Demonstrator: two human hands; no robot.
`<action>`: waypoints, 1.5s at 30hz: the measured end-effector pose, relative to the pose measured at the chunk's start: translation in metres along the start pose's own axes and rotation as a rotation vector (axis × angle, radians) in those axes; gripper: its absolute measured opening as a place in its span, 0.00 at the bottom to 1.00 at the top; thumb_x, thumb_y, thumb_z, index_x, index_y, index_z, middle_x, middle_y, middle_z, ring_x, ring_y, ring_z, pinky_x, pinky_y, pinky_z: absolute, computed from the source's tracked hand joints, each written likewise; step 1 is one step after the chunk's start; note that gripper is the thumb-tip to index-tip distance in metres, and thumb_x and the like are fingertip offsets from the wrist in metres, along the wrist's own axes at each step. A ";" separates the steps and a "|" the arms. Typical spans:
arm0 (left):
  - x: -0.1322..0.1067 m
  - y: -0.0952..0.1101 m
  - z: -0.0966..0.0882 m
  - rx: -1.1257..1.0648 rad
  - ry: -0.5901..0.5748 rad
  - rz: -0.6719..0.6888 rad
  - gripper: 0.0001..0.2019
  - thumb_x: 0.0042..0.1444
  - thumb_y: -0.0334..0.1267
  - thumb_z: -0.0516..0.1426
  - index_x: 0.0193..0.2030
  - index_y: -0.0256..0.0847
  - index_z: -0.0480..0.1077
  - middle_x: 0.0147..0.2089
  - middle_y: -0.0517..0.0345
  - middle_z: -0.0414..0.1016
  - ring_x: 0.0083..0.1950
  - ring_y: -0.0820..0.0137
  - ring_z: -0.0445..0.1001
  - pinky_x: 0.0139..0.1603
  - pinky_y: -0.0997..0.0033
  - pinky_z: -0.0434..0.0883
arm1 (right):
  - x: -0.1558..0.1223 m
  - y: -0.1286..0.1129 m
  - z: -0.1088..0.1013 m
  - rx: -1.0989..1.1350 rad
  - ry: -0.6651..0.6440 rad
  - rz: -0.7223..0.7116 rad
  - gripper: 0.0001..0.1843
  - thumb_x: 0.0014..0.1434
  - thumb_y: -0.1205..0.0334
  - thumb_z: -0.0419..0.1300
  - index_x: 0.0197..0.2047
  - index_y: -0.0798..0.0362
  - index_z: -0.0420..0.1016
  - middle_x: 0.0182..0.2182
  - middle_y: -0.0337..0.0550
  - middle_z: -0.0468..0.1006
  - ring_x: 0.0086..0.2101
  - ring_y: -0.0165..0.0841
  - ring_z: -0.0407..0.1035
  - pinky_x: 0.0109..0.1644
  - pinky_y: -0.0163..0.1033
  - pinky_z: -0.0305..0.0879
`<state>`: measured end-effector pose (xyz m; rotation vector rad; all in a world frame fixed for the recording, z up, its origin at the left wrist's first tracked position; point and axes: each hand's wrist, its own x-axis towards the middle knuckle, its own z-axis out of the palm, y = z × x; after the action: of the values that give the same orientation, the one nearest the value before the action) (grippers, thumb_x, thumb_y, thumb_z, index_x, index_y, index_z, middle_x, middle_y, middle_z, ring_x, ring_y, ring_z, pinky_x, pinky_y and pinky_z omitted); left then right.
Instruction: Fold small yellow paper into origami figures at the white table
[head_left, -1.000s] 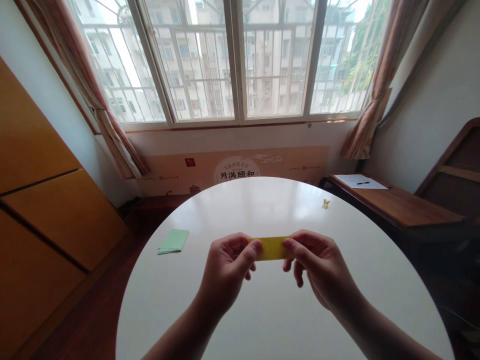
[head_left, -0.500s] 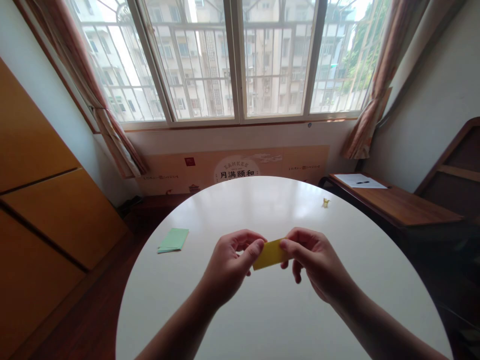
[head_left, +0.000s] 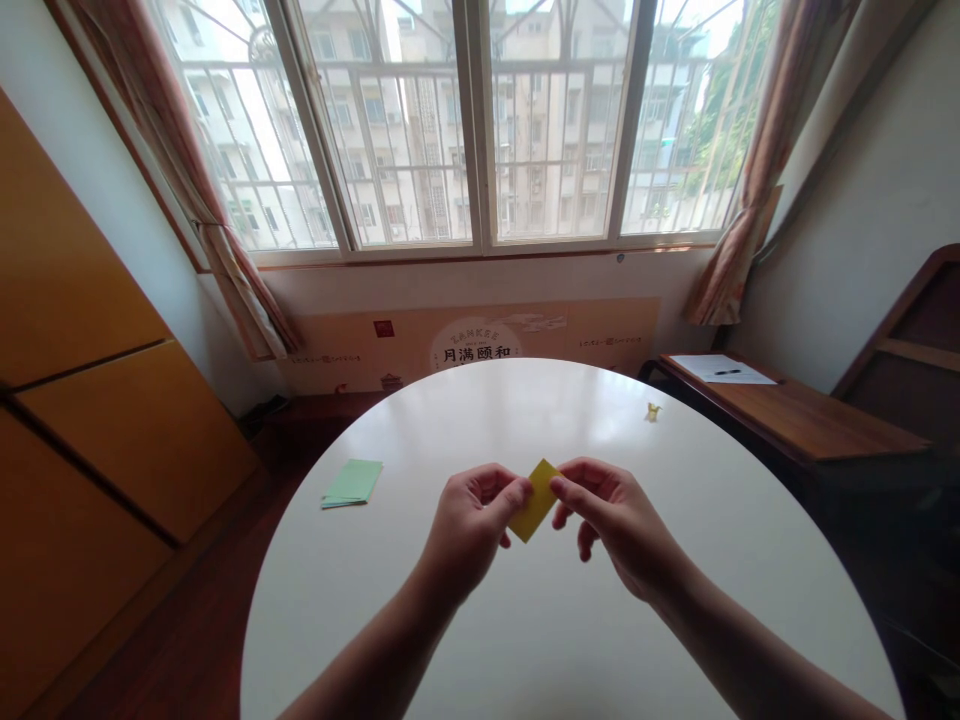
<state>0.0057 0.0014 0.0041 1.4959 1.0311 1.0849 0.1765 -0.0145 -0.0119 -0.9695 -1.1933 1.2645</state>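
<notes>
Yellow paper (head_left: 534, 508)'s up over the white table (head_left: 525, 640), tilted, one corner pointing up. The left hand (head_left: 474, 520) has its left side pinched, and the right hand (head_left: 619, 515) is pinching the upper right edge. Green papers (head_left: 357, 481) lie off left; a small yellowish thing (head_left: 652, 411), too tiny to make out, sits back right.

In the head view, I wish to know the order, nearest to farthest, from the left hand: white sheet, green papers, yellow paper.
1. Yellow paper: in the left hand.
2. Green papers: left on the table.
3. White sheet: far right, on the wooden surface.
</notes>
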 end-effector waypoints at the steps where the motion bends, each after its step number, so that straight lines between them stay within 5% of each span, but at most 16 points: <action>1: 0.000 -0.001 0.002 -0.005 -0.006 -0.008 0.16 0.54 0.48 0.61 0.29 0.34 0.74 0.24 0.56 0.72 0.24 0.73 0.67 0.19 0.78 0.64 | 0.000 0.001 0.000 0.016 0.017 -0.004 0.19 0.52 0.47 0.69 0.35 0.56 0.78 0.26 0.42 0.76 0.26 0.32 0.70 0.15 0.26 0.59; 9: 0.001 -0.006 0.003 0.105 -0.184 -0.028 0.14 0.55 0.45 0.60 0.30 0.34 0.75 0.25 0.58 0.70 0.25 0.74 0.65 0.20 0.79 0.63 | 0.002 0.005 -0.006 -0.017 0.050 -0.044 0.14 0.55 0.52 0.66 0.29 0.55 0.75 0.23 0.37 0.72 0.20 0.25 0.61 0.15 0.27 0.57; 13: 0.003 -0.005 -0.002 0.090 -0.148 -0.004 0.15 0.56 0.47 0.60 0.37 0.34 0.76 0.29 0.55 0.73 0.28 0.72 0.68 0.21 0.79 0.65 | 0.002 0.005 -0.006 -0.086 -0.007 -0.050 0.15 0.57 0.52 0.65 0.29 0.56 0.75 0.21 0.36 0.71 0.18 0.24 0.60 0.15 0.28 0.57; 20: 0.002 -0.002 -0.004 0.106 -0.100 0.009 0.12 0.55 0.42 0.60 0.31 0.33 0.75 0.21 0.61 0.67 0.22 0.76 0.63 0.19 0.80 0.62 | 0.001 0.005 -0.003 -0.128 -0.040 -0.024 0.15 0.56 0.52 0.65 0.30 0.57 0.77 0.22 0.38 0.74 0.19 0.25 0.62 0.15 0.27 0.57; 32: 0.004 -0.003 -0.001 0.053 -0.040 0.022 0.13 0.55 0.45 0.60 0.31 0.34 0.73 0.23 0.58 0.70 0.23 0.75 0.66 0.19 0.80 0.63 | 0.004 0.008 -0.006 0.043 0.039 -0.002 0.14 0.53 0.53 0.70 0.33 0.55 0.77 0.26 0.41 0.76 0.25 0.29 0.68 0.16 0.26 0.58; 45: -0.001 -0.008 0.005 0.056 -0.024 0.074 0.12 0.55 0.43 0.59 0.28 0.35 0.73 0.22 0.60 0.68 0.22 0.76 0.63 0.19 0.79 0.62 | 0.006 0.011 -0.004 0.137 0.073 0.005 0.12 0.52 0.59 0.69 0.26 0.55 0.73 0.21 0.35 0.70 0.18 0.22 0.56 0.18 0.28 0.50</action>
<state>0.0101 0.0008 -0.0041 1.5992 1.0033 1.0953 0.1778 -0.0073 -0.0226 -0.9106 -1.0345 1.2872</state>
